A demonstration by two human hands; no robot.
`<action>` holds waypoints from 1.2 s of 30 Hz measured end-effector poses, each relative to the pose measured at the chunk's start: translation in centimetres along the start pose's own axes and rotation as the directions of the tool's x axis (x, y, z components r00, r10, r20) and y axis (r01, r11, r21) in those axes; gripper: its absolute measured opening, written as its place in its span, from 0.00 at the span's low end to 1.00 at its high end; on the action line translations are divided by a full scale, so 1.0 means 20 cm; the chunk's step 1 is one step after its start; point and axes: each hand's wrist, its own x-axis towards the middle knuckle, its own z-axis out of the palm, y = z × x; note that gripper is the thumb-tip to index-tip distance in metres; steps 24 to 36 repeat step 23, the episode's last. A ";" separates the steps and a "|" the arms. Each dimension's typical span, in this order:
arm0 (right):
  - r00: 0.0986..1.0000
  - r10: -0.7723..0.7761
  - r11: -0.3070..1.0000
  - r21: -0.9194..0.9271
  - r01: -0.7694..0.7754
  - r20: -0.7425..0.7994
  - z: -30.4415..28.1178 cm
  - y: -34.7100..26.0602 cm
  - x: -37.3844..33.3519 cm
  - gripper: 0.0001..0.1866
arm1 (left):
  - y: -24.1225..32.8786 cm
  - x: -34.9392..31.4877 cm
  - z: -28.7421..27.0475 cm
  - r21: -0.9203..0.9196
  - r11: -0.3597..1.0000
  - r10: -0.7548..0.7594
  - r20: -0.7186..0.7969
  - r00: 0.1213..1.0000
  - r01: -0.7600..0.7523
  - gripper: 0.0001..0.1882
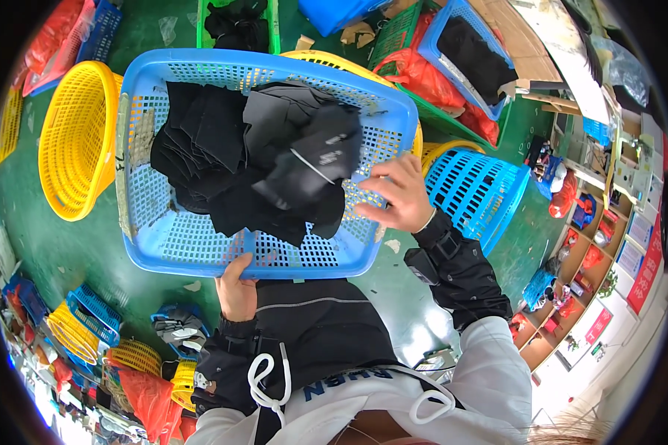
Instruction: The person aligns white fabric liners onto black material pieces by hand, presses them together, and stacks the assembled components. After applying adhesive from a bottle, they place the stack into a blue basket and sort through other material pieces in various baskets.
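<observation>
A blue plastic basket [267,271] with perforated walls is in front of me. Inside it lie stacked black fabric pieces [200,141]. On their right side a black piece with pale marks and a white strip [315,167] is smeared by motion. My left hand [237,291] grips the near rim of the basket, thumb over the edge; its other fingers are mostly hidden. At the basket's right end, my right hand [402,194] reaches over the rim with fingers apart, close to the blurred piece but holding nothing visible.
A yellow round basket [74,141] stands to the left, and blue stacked baskets [475,193] to the right. Beyond are a green crate [274,30] with black material and a blue crate [467,59] above red bags. Shelves [571,289] line the far right. The floor [393,297] is green.
</observation>
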 end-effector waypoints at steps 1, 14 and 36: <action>0.996 0.068 0.997 0.051 -0.065 -0.058 -0.02 0.00 0.01 0.15 | 0.00 -0.01 -0.01 0.006 1.000 0.004 0.005 1.000 -0.004 0.21; 0.970 0.229 0.973 0.013 -0.231 0.076 -0.29 -0.08 0.13 0.20 | 0.00 -0.30 0.14 0.015 0.998 0.067 0.110 0.992 -0.069 0.22; 0.857 0.391 0.918 -0.069 -0.392 0.335 -0.47 -0.12 -0.01 0.25 | -0.09 -0.44 0.10 0.042 0.980 0.181 0.246 0.952 -0.197 0.23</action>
